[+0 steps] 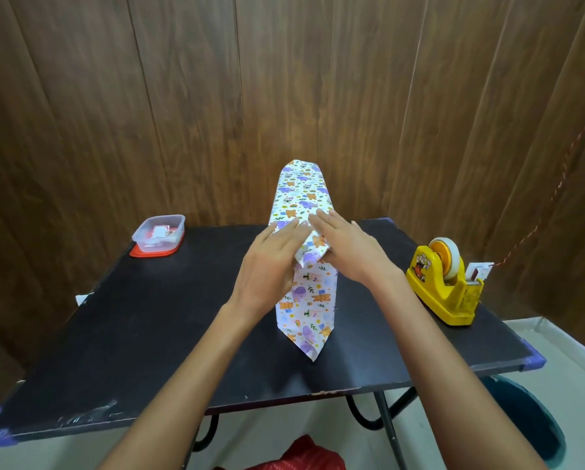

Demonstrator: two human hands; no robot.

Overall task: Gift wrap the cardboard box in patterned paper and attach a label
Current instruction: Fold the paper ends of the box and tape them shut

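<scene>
Box in patterned paper (pixel 299 198) lies mid-table (pixel 148 334), its length running away from you. Your left hand (pixel 270 262) and right hand (pixel 348 249) flank its near end, fingers straight and close together, pressing the paper flat. A pointed flap (pixel 309 317) drapes toward you. Yellow tape dispenser (pixel 443 283) at right; clear tub (pixel 158 235) far left.

- clear tub (pixel 158 234) sitting on a red lid (pixel 155 251) at the black tabletop's (pixel 141 334) far-left corner
- yellow tape dispenser (pixel 443 286) sitting by the right edge
- wood-panel wall (pixel 182 96) running behind
</scene>
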